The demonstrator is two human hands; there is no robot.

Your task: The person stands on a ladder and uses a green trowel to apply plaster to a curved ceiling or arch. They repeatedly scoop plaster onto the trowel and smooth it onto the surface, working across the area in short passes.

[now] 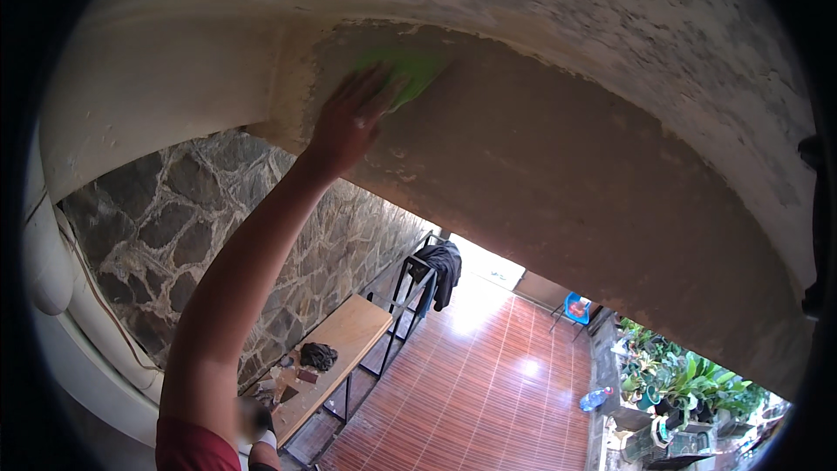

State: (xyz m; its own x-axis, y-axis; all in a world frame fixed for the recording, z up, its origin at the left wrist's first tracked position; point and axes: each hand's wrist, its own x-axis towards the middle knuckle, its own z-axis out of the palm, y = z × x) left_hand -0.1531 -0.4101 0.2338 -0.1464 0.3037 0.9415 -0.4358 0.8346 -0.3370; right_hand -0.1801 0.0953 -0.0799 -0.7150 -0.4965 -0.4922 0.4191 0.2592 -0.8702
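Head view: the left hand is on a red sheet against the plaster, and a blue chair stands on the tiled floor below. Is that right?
Not quite: the sheet is green, not red, as the head view shows. The left hand is on it against the plaster, and a blue chair stands on the tiled floor below.

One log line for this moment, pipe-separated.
left hand: on green flat tool, grip blurred | tool: at brown coated surface | right hand: not in view | below: wooden bench
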